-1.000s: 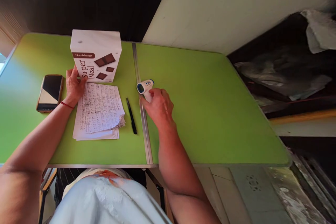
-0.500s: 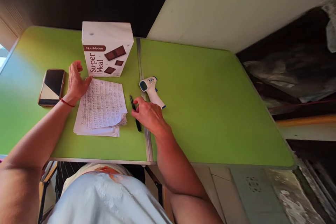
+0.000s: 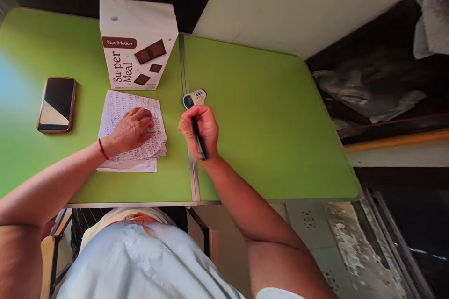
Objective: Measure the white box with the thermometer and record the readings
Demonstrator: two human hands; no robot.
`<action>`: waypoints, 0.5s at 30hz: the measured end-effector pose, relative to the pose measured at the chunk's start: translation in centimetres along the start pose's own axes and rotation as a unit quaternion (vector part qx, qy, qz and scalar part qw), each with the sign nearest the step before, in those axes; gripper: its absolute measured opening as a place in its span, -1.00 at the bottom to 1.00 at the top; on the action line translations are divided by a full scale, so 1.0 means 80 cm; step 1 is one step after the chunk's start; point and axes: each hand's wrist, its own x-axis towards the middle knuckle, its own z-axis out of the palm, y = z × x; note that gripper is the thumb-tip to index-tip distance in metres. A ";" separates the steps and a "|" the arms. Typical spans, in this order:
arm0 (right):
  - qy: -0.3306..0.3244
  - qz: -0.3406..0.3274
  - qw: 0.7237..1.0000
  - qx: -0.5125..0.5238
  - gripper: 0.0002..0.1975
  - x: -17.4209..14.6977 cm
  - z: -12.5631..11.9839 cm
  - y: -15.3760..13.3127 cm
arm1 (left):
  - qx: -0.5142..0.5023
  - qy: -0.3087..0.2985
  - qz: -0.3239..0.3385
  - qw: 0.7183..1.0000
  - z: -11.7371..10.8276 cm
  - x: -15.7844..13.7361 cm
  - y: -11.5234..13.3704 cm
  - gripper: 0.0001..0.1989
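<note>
My left hand (image 3: pixel 132 130) rests on a stack of handwritten paper sheets (image 3: pixel 114 103), its fingers loosely bent and apart, with nothing held. A black pen (image 3: pixel 199 136) is gripped in my right hand (image 3: pixel 206 126), raised over the metal seam of the table. Just beyond that hand, a white and blue infrared thermometer (image 3: pixel 197 97) lies on the table, its handle hidden by my fingers. The papers have curled corners at the lower right.
A white NutriMotion box (image 3: pixel 138 49) stands upright behind the papers. To the left lies a smartphone (image 3: pixel 56 104) in a brown case. The green folding table (image 3: pixel 273 126) meets a pale wall at the back right.
My right hand has picked up the pen from the table. My left hand has moved from beside the box down and right onto the papers. The view has shifted slightly.
</note>
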 end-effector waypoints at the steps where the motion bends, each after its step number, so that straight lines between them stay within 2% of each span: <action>1: 0.004 -0.016 0.999 0.027 -0.44 -0.003 0.005 0.007 | 0.020 -0.008 -0.009 1.000 0.002 -0.001 0.004 -0.77; 4: -0.018 -0.016 0.995 0.098 -0.45 -0.013 0.014 0.030 | 0.063 -0.026 -0.027 0.997 0.002 -0.002 0.019 -0.60; 8: -0.001 0.046 0.993 0.112 -0.69 -0.020 0.018 0.049 | 0.067 -0.024 -0.045 0.996 0.002 -0.002 0.032 -0.37; 10: 0.000 0.042 0.995 0.088 -0.78 -0.022 0.018 0.052 | 0.062 -0.021 -0.050 0.997 0.002 -0.001 0.034 -0.33; 15: 0.022 0.004 0.998 0.052 -0.84 -0.029 0.021 0.050 | 0.059 -0.028 -0.057 0.996 0.000 -0.002 0.036 -0.30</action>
